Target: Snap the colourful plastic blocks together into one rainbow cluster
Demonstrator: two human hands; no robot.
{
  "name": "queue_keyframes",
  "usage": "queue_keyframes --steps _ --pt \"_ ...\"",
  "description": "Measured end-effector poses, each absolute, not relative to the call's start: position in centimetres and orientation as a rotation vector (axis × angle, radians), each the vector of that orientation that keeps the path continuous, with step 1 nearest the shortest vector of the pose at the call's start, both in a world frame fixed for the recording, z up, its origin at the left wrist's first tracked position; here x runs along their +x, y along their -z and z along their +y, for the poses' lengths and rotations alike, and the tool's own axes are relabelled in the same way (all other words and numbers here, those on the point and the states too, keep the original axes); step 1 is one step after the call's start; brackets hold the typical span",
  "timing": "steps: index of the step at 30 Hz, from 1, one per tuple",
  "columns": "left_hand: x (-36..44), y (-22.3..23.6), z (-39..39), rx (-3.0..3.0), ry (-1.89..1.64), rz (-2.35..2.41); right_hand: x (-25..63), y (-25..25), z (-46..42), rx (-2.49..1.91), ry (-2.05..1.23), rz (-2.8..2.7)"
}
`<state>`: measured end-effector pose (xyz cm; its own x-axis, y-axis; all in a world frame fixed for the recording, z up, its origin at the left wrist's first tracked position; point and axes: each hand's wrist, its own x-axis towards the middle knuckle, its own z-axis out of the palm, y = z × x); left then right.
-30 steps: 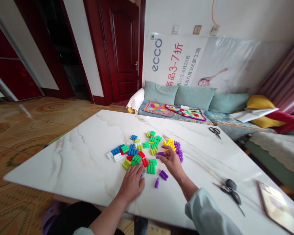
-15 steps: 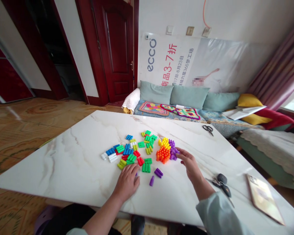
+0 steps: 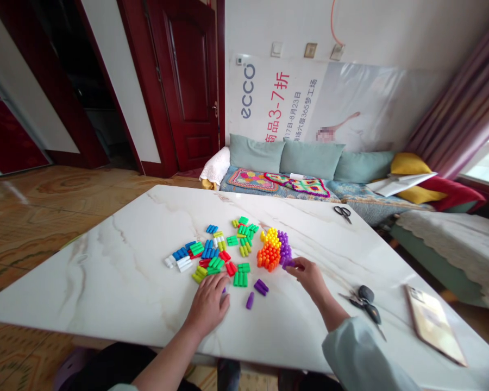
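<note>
Head view: my right hand [image 3: 309, 275] pinches a purple peg [image 3: 288, 264] between thumb and fingertips, holding it right at the edge of the purple block [image 3: 284, 245], beside pegs of its own colour. That block is a tight mass of pegs with their ends up, touching a yellow block [image 3: 272, 236] and an orange block [image 3: 268, 257], so the three form one clump on the white marble tabletop [image 3: 85, 277].

My left hand [image 3: 207, 306] rests palm-down with its fingers curved, and a purple piece [image 3: 224, 290] shows just at their tips. I can't tell whether I'm gripping it or only lying over it.

Between my hands, the loose pegs lie on their sides in small same-coloured groups, which keeps each colour easy to pick out: green pegs [image 3: 240, 278], red pegs [image 3: 230, 268], blue pegs [image 3: 208, 252] and white pegs [image 3: 183, 264]. Two joined purple pegs [image 3: 261, 287] and a single purple peg [image 3: 250, 300] sit apart, nearer me and within easy reach.

Off to the right, keys and scissors [image 3: 364, 303] lie by my pale green sleeve [image 3: 362, 353], well clear of the pegs, and a second pair of scissors [image 3: 343, 213] lies near the far edge.
</note>
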<state>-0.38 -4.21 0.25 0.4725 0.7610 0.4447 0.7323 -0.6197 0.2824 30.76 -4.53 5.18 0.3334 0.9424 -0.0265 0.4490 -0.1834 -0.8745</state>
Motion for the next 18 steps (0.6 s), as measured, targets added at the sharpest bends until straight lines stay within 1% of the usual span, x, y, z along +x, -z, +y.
queue_keyframes --steps 2,4,8,13,18 --pt "-0.4 -0.2 -4.2 2.647 -0.821 1.344 31.1 -4.1 -4.4 -1.89 -0.591 -1.375" --pt "-0.4 -0.2 -4.2 2.643 -0.809 1.344 31.4 -3.0 -4.3 -1.924 -0.52 -1.419" --pt "-0.5 0.0 -4.1 2.646 -0.817 1.344 31.5 -2.0 -3.9 -1.922 -0.448 -1.398" --pt "-0.5 0.1 -4.0 2.663 -0.845 1.337 31.4 -2.4 -3.9 -1.91 -0.393 -1.314" --pt "-0.4 0.1 -4.1 2.66 -0.818 1.352 31.3 -2.5 -4.2 -1.98 -0.396 -1.427"
